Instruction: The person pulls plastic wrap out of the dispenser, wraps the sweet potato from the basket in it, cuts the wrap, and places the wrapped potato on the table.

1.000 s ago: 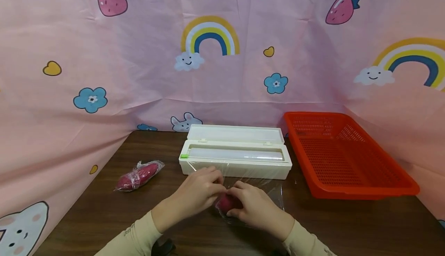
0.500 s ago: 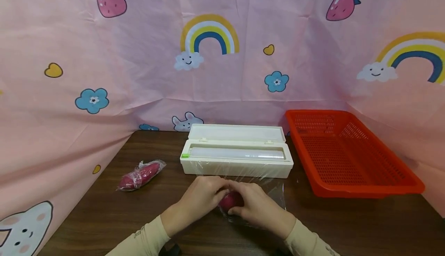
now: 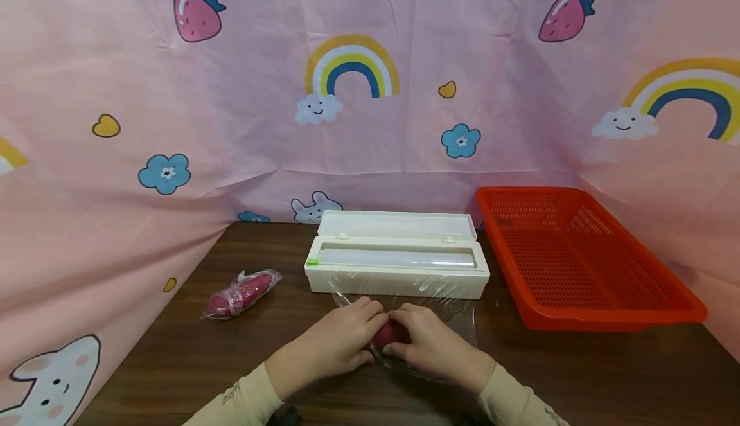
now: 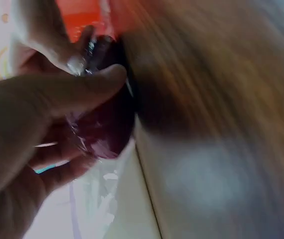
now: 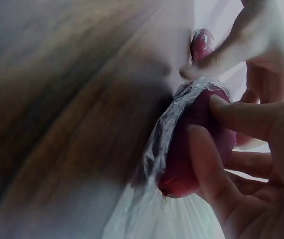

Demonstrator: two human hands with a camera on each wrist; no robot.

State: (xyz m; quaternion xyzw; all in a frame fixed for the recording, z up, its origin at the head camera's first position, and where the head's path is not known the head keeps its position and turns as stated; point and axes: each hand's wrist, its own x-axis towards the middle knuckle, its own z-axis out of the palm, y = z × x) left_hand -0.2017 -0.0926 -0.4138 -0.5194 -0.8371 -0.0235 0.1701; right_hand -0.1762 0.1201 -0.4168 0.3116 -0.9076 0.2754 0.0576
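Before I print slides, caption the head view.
Right hand gripping a red item amid clear film, left hand alongside, white box behind.

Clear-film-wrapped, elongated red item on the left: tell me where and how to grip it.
Probably best pinch the film-wrapped, elongated red item across its middle, coming from above: it lies lengthwise on the dark wooden table, its ends taper, and nothing stands over it.
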